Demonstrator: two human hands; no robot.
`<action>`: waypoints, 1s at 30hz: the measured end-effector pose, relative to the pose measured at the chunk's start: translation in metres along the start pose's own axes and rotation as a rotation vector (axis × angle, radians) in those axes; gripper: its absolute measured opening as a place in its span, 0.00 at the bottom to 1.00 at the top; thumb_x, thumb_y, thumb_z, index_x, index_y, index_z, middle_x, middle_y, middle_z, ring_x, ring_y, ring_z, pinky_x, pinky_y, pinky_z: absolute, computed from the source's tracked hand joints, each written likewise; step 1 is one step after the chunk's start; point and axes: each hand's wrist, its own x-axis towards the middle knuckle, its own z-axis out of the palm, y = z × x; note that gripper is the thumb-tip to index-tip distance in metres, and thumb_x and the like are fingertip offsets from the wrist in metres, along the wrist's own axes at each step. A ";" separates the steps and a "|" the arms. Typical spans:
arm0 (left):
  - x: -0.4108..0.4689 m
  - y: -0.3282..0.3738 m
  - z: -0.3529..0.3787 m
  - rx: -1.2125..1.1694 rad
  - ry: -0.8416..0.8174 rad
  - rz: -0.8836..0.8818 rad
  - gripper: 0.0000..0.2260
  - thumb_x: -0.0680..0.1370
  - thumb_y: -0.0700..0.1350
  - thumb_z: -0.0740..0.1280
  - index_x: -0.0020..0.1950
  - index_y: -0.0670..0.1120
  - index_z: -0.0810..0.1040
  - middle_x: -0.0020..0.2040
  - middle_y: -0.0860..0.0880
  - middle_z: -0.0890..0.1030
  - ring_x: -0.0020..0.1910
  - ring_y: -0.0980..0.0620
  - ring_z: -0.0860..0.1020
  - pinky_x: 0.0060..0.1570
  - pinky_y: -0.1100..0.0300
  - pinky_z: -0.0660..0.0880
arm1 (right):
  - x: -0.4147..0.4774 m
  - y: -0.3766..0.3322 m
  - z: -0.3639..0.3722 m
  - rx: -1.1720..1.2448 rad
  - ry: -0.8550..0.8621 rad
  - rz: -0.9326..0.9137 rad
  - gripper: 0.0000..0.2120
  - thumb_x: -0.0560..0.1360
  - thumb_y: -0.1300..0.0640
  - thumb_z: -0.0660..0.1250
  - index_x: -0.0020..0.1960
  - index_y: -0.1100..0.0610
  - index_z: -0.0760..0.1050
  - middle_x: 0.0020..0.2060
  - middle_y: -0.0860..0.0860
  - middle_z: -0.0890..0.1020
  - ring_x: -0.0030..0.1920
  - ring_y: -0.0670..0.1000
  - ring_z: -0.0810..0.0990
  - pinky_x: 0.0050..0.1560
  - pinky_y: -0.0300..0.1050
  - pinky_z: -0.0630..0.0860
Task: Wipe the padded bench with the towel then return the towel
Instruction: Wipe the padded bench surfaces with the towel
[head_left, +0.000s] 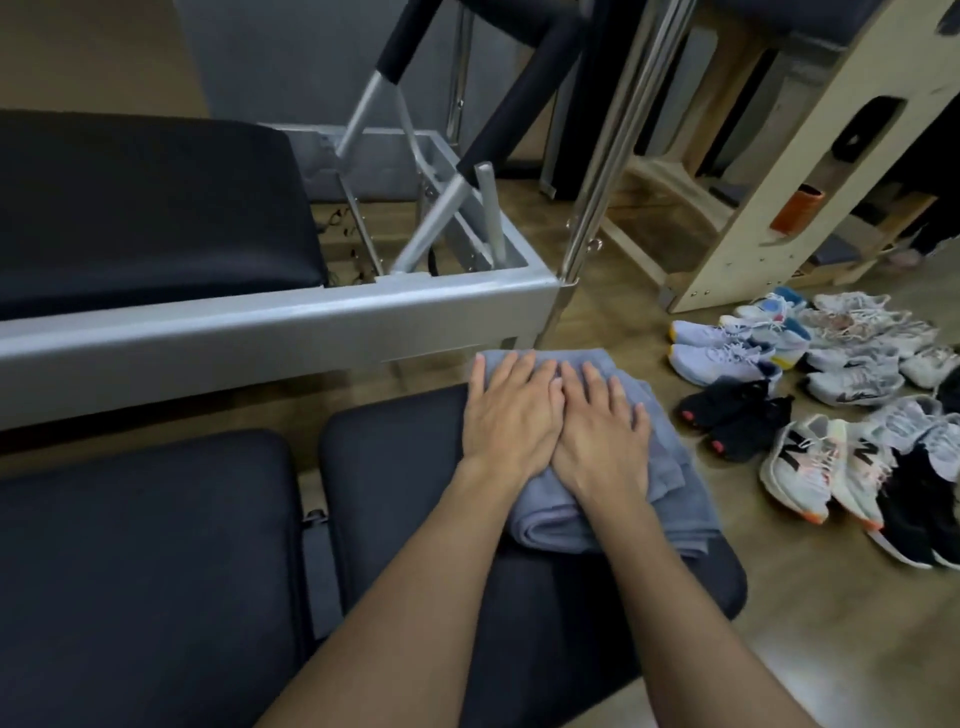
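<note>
A folded grey-blue towel (675, 499) lies on the far right end of the black padded bench (395, 467). Both hands rest flat on top of it, side by side and touching. My left hand (511, 415) covers the towel's left part with fingers spread. My right hand (602, 431) presses on its middle, fingers pointing away from me. Neither hand is curled around the cloth. The bench has two black cushions, a left one (140, 561) and the right one under the towel, joined by a narrow gap with a strap.
A grey metal-framed reformer (260, 322) with a black pad (150, 208) stands just beyond the bench. Chrome poles (608, 171) rise at its corner. Several pairs of sneakers (810, 405) lie on the wooden floor to the right. A wooden frame (779, 208) stands at the back right.
</note>
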 end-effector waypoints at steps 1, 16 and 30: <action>0.002 -0.005 0.000 -0.011 0.016 0.007 0.22 0.83 0.50 0.45 0.72 0.51 0.69 0.72 0.53 0.70 0.74 0.54 0.61 0.76 0.49 0.44 | 0.002 -0.004 0.002 -0.010 -0.003 0.001 0.26 0.83 0.44 0.40 0.80 0.47 0.45 0.80 0.49 0.48 0.79 0.55 0.45 0.76 0.60 0.44; -0.089 -0.126 -0.074 0.173 -0.007 -0.170 0.22 0.83 0.49 0.48 0.73 0.42 0.67 0.72 0.46 0.70 0.73 0.50 0.64 0.76 0.50 0.46 | -0.065 -0.136 0.012 0.098 -0.077 -0.331 0.29 0.83 0.42 0.39 0.81 0.52 0.43 0.80 0.52 0.46 0.79 0.57 0.40 0.75 0.62 0.36; -0.198 -0.023 -0.050 0.198 0.058 -0.254 0.37 0.73 0.54 0.32 0.78 0.40 0.54 0.79 0.41 0.56 0.78 0.46 0.51 0.77 0.50 0.40 | -0.174 -0.051 0.012 0.065 -0.008 -0.435 0.29 0.82 0.45 0.48 0.80 0.51 0.47 0.80 0.52 0.51 0.79 0.57 0.47 0.76 0.58 0.43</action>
